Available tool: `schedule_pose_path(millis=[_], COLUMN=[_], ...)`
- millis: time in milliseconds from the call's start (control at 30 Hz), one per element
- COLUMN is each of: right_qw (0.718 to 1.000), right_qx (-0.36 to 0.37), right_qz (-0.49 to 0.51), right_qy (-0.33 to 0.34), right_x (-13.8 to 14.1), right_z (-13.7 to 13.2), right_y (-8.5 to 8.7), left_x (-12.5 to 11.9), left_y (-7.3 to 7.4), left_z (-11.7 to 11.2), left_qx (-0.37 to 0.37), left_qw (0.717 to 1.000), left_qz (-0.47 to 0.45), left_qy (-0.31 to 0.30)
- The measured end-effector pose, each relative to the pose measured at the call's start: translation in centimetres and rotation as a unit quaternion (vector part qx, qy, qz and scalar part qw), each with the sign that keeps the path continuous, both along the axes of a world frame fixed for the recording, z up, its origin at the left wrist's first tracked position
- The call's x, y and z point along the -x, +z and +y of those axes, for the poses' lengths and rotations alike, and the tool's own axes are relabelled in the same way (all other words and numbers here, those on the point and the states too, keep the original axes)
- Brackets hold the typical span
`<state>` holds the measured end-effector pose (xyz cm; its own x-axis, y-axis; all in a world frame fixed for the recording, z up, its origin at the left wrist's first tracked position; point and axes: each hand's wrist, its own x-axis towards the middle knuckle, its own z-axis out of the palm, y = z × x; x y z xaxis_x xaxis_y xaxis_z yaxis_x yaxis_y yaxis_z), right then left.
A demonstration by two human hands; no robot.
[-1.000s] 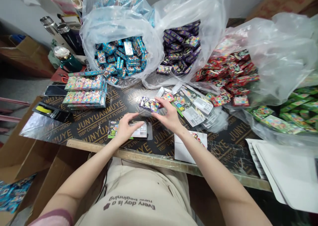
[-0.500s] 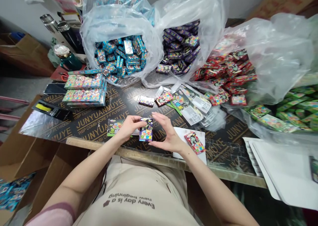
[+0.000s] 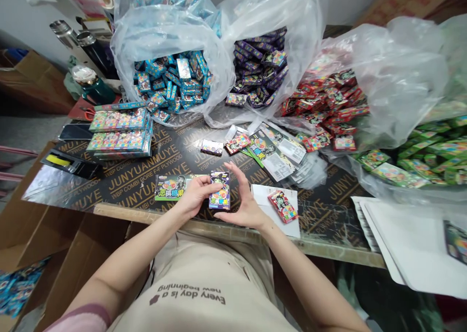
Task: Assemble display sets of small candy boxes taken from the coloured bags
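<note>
My left hand [image 3: 195,196] and my right hand [image 3: 242,200] both pinch one small purple candy box [image 3: 220,191], held upright just above the near edge of the dark plywood table [image 3: 120,181]. Under my left hand lies a green printed card [image 3: 170,186] in a clear sleeve. A red candy box [image 3: 282,206] rests on a white sheet [image 3: 292,227] to the right of my right hand. Another purple box [image 3: 212,147] and a red box [image 3: 238,143] lie farther back on the table.
Open plastic bags hold blue boxes [image 3: 171,81], purple boxes [image 3: 257,69], red boxes [image 3: 328,103] and green boxes [image 3: 430,157]. A pile of green cards and sleeves [image 3: 279,152] sits mid-table. Stacked filled packs [image 3: 118,132] stand left. Cardboard cartons [image 3: 40,235] stand below left.
My right hand brought a purple box from the back of the table toward me; both hands now hold it upright near the table edge. A red box now lies on the white sheet.
</note>
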<state>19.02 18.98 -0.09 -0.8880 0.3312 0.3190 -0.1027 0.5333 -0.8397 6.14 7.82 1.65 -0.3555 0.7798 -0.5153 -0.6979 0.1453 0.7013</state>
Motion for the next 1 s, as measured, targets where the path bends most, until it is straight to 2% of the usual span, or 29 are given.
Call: schedule_pose_path(millis=[100, 200, 300, 367, 400, 433, 533, 567, 600, 633, 700, 833, 900, 1000], right_qw=[0.995, 0.989, 0.989, 0.988, 0.987, 0.984, 0.974, 0.971, 0.969, 0.967, 0.969, 0.982, 0.984, 0.983], right_qx=[-0.1, -0.142, -0.139, -0.138, -0.143, -0.152, -0.186, -0.196, -0.204, -0.207, -0.199, -0.133, -0.113, -0.131], right_qz=[-0.015, -0.036, -0.034, -0.039, -0.043, -0.048, -0.069, -0.079, -0.09, -0.102, -0.118, -0.131, -0.132, -0.123], right_qy=[-0.008, -0.011, -0.027, -0.049, -0.064, -0.079, -0.105, -0.109, -0.11, -0.108, -0.085, 0.005, 0.03, 0.041], right_x=[-0.3, -0.2, 0.0, -0.1, -0.2, -0.3, -0.6, -0.7, -0.8, -0.8, -0.8, -0.9, -0.7, -0.4], right_z=[0.4, 0.6, 1.0, 1.5, 1.8, 2.1, 2.8, 2.9, 2.9, 2.8, 2.7, 2.7, 2.9, 2.9], right_y=[0.8, 1.2, 0.9, 0.5, 0.3, -0.1, -1.3, -1.7, -2.1, -2.4, -2.8, -2.2, -1.7, -1.2], left_x=[0.0, 0.1, 0.9, 2.1, 2.8, 3.6, 5.4, 5.7, 5.9, 5.9, 5.9, 6.2, 6.4, 6.3], left_y=[0.0, -0.1, -0.4, -0.7, -1.0, -1.3, -2.6, -3.1, -3.5, -3.8, -4.0, -3.4, -2.9, -2.6], left_z=[0.1, 0.2, -0.1, -0.8, -1.2, -1.6, -2.8, -3.1, -3.4, -3.6, -3.8, -4.1, -4.2, -4.2], left_qx=[0.024, 0.03, 0.023, 0.02, 0.023, 0.029, 0.062, 0.073, 0.079, 0.081, 0.071, 0.031, 0.004, -0.024], left_qw=[0.996, 0.991, 0.978, 0.946, 0.914, 0.867, 0.696, 0.654, 0.625, 0.608, 0.601, 0.616, 0.622, 0.633], left_qz=[0.075, 0.13, 0.205, 0.313, 0.392, 0.478, 0.676, 0.706, 0.724, 0.734, 0.743, 0.74, 0.728, 0.705], left_qy=[0.034, 0.032, -0.019, -0.076, -0.106, -0.134, -0.233, -0.261, -0.281, -0.291, -0.285, -0.268, -0.287, -0.318])
